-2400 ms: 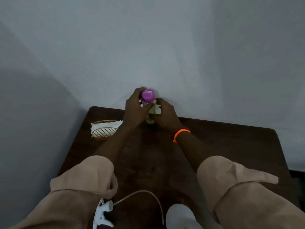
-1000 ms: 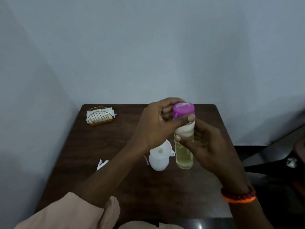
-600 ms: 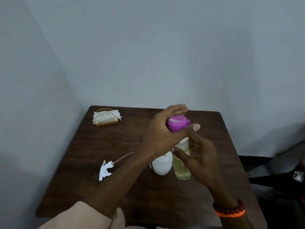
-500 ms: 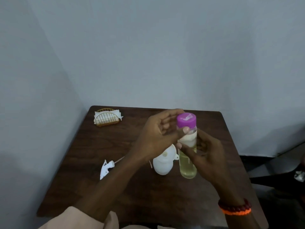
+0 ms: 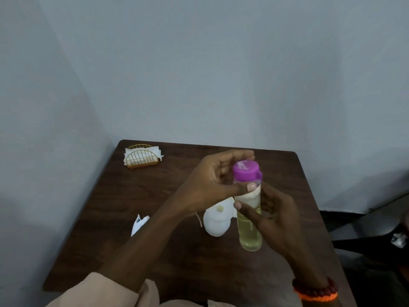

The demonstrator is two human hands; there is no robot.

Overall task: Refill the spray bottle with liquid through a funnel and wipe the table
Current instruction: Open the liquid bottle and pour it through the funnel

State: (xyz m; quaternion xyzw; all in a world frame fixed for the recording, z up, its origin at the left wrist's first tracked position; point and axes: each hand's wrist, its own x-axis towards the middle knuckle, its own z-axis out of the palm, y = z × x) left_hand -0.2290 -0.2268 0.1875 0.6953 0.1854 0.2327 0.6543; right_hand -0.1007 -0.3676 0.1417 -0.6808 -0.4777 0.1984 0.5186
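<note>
- I see the clear bottle with yellow liquid held upright above the tabletop, near the middle and a little to the right.
- The right hand is grasping the body of this bottle; its thumb lies across the front and the fingers go around the back.
- The left hand has its grip around the neck, just under the purple cap; the thumb presses on the pale label and the other fingers curl behind the cap.
- The cap sits on the bottle; from this view I cannot tell if it is tight or loose.
- The white spray bottle stands on the tabletop just left of the clear bottle, with the white funnel in its mouth.
- The spray head lies on the left part of the tabletop, partly behind the left forearm, near the left edge.
- The wire napkin holder with white napkins stands in the far left corner, close to the two walls.
- The tabletop touches the wall on the left and at the back; the right edge is free.
- Open room is on the far right part and on the near part below the hands.
- An orange wristband is on the right wrist.
</note>
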